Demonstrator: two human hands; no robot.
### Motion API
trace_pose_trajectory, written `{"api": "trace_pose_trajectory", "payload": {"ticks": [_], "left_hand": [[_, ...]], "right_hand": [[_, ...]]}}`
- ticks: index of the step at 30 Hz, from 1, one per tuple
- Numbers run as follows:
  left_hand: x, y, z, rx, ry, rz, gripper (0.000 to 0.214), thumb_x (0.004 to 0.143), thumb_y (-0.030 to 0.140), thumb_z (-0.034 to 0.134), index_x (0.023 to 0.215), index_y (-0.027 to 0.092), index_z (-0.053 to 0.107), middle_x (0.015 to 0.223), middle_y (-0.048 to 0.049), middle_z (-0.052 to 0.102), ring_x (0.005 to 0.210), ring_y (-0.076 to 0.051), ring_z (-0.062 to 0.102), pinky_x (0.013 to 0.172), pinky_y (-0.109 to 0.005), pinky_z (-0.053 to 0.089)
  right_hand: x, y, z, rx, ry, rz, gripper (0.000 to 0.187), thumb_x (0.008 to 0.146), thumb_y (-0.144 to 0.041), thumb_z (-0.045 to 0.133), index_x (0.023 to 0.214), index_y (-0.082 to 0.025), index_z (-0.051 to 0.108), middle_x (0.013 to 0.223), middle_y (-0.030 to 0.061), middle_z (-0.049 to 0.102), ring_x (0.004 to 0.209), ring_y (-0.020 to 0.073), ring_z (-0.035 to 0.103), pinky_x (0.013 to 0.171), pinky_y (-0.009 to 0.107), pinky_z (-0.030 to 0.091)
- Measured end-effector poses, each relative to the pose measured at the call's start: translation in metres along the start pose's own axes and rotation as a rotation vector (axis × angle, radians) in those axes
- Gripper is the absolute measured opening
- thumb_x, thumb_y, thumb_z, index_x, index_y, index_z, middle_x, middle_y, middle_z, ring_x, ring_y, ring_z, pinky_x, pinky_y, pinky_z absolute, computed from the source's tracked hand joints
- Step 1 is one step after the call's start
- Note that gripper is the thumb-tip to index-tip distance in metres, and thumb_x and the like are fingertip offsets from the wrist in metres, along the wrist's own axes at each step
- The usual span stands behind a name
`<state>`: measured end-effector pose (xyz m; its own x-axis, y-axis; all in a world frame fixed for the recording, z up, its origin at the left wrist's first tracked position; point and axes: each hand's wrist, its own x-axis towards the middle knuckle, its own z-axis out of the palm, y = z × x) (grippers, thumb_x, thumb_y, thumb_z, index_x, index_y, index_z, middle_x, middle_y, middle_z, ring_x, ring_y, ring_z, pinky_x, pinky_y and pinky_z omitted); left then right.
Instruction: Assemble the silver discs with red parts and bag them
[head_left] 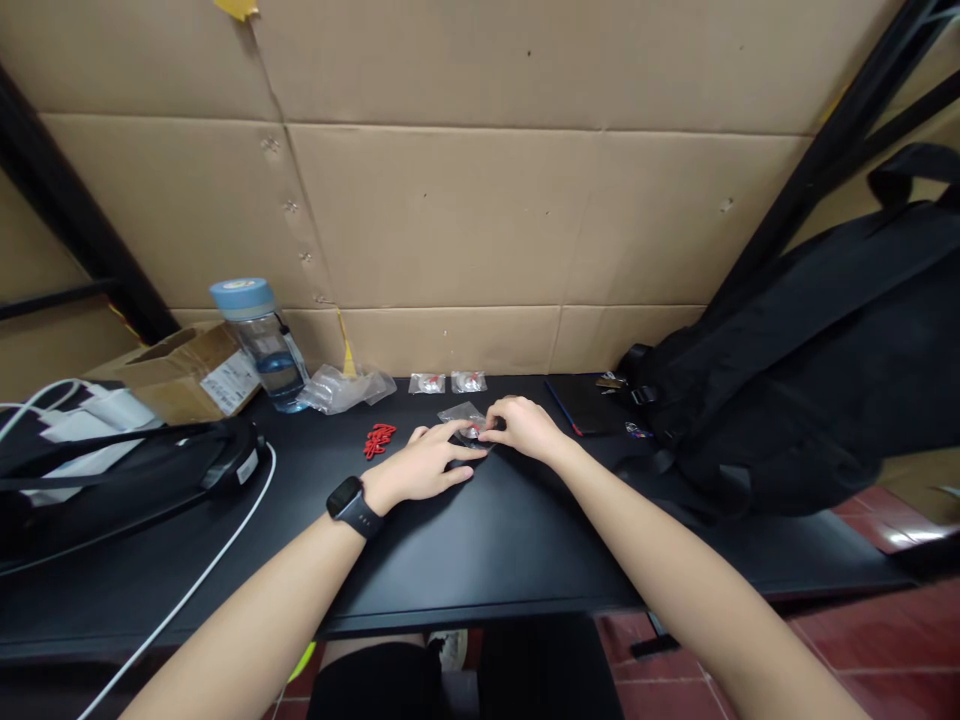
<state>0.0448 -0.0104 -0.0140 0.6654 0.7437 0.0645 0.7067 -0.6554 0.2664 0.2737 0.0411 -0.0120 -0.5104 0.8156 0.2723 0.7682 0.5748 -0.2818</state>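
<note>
A small clear plastic bag [459, 411] with something shiny and a bit of red in it lies flat on the black table. My left hand [422, 463] rests beside it, fingers stretched out and apart, the fingertips on the bag's near side. From the other side, my right hand [526, 426] has thumb and fingers pinched together at the bag's right part; what sits between them is too small to tell. Left of my left hand lies a bundle of red cord [379, 439]. Two similar small packets, a left one [427, 383] and a right one [469, 381], lie behind the bag.
A water bottle [262, 345], crumpled plastic bags [341, 388] and a cardboard box [191, 375] stand at the back left. A black bag [150, 470] and white cable [240, 520] lie left. On the right are a dark pouch [581, 402], keys [611, 381] and a black backpack [810, 350].
</note>
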Motion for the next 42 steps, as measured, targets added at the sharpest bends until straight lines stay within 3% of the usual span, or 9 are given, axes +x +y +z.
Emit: {"api": "trace_pose_trajectory", "payload": {"ticks": [5,10,17,21,25,27,31,34,42], "left_hand": [[0.000,-0.002,-0.001,-0.038,0.022,0.029,0.040,0.096,0.038,0.058,0.135,0.043,0.062,0.161,-0.0038,0.037,0.146,-0.032,0.037,0.113,-0.053,0.034],[0.000,-0.003,-0.003,-0.052,0.000,0.042,0.039,0.096,0.042,0.058,0.135,0.043,0.063,0.161,-0.0048,0.037,0.148,-0.032,0.033,0.112,-0.055,0.033],[0.000,0.001,-0.004,-0.059,0.033,0.065,0.035,0.095,0.038,0.059,0.130,0.041,0.067,0.163,-0.0025,0.033,0.148,-0.033,0.033,0.112,-0.054,0.034],[0.000,0.000,-0.008,-0.060,0.105,0.087,0.035,0.094,0.018,0.049,0.113,0.034,0.074,0.152,-0.0007,0.048,0.141,-0.026,0.043,0.112,-0.045,0.037],[0.001,-0.010,-0.010,-0.112,0.232,0.038,0.049,0.080,-0.002,0.041,0.111,0.027,0.066,0.127,-0.0026,0.063,0.119,-0.019,0.058,0.103,-0.035,0.043],[0.003,-0.015,-0.008,-0.085,0.307,-0.034,0.045,0.080,0.001,0.045,0.114,0.026,0.062,0.120,-0.0037,0.064,0.113,-0.020,0.060,0.100,-0.036,0.043],[0.009,-0.019,-0.003,-0.009,0.366,-0.145,0.024,0.088,0.022,0.060,0.112,0.026,0.063,0.120,-0.0049,0.065,0.115,-0.025,0.057,0.098,-0.041,0.040],[0.011,-0.015,-0.003,0.028,0.356,-0.143,0.013,0.092,0.031,0.060,0.100,0.026,0.069,0.116,-0.0046,0.066,0.114,-0.026,0.056,0.097,-0.042,0.037],[0.009,-0.013,-0.005,-0.002,0.405,-0.283,0.018,0.090,0.029,0.056,0.081,0.023,0.071,0.113,-0.0025,0.070,0.111,-0.025,0.056,0.093,-0.043,0.036]], "right_hand": [[0.000,0.001,0.003,0.099,-0.031,-0.112,0.010,0.082,-0.022,0.079,0.081,-0.021,0.069,0.077,-0.0004,0.071,0.076,0.0149,0.062,0.072,0.024,0.038],[0.003,-0.003,0.008,0.067,0.068,-0.067,0.018,0.086,-0.032,0.075,0.082,-0.021,0.062,0.082,0.0002,0.067,0.078,0.0159,0.058,0.070,0.025,0.036],[0.012,-0.007,0.018,-0.090,0.144,-0.010,0.010,0.087,-0.020,0.067,0.093,-0.021,0.059,0.095,0.0054,0.066,0.088,0.0207,0.056,0.073,0.029,0.038],[0.010,0.001,0.007,0.099,0.075,-0.159,0.012,0.087,-0.027,0.070,0.091,-0.020,0.061,0.093,0.0032,0.065,0.083,0.0172,0.057,0.074,0.027,0.040],[0.006,0.017,-0.005,0.311,0.082,-0.187,0.015,0.098,-0.028,0.054,0.092,-0.018,0.063,0.087,0.0024,0.064,0.076,0.0144,0.056,0.073,0.026,0.042],[0.005,0.024,-0.005,0.306,0.083,-0.170,0.008,0.093,-0.019,0.057,0.096,-0.018,0.064,0.091,0.0029,0.065,0.075,0.0138,0.056,0.074,0.026,0.043],[0.005,0.026,0.001,0.237,0.019,-0.171,0.020,0.080,-0.016,0.075,0.098,-0.019,0.067,0.100,0.0042,0.066,0.086,0.0163,0.060,0.080,0.027,0.045],[0.005,0.021,-0.001,0.192,0.016,-0.188,0.002,0.088,-0.019,0.069,0.089,-0.019,0.068,0.099,0.0054,0.067,0.095,0.0188,0.061,0.087,0.031,0.045],[0.005,0.013,-0.006,0.299,-0.065,-0.164,0.017,0.094,-0.021,0.060,0.079,-0.017,0.067,0.094,0.0059,0.069,0.090,0.0174,0.064,0.086,0.030,0.046]]}}
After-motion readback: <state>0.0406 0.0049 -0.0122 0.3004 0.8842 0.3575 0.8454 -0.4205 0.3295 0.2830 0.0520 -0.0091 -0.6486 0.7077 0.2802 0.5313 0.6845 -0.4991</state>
